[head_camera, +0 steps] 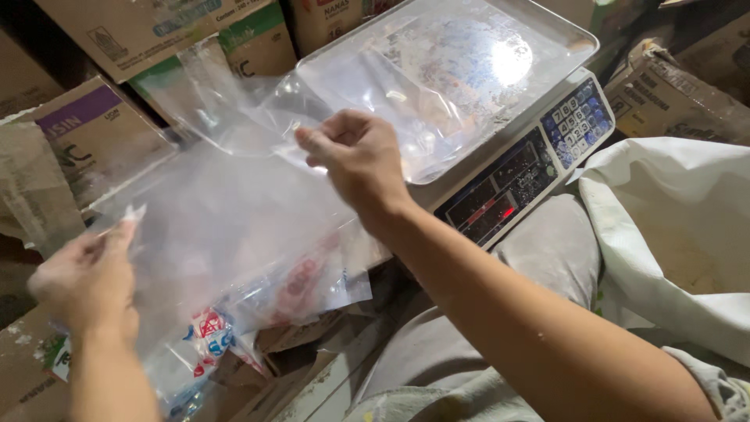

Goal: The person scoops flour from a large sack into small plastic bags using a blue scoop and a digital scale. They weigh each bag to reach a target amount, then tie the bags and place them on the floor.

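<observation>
Your right hand (355, 156) pinches the top edge of a clear plastic bag (226, 211), fingers closed on it, just in front of the scale's tray (547, 31). Your left hand (86, 281) grips the bag's other corner, fingers closed. The bag hangs stretched between them, above a pack of bags (234, 328). A white sack (672, 211) sits at the scale's right corner.

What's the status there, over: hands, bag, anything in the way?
Left hand and right hand pinch a clear plastic bag, stretched between them. Weighing scale right behind it, bare tray. White sack alongside.
</observation>
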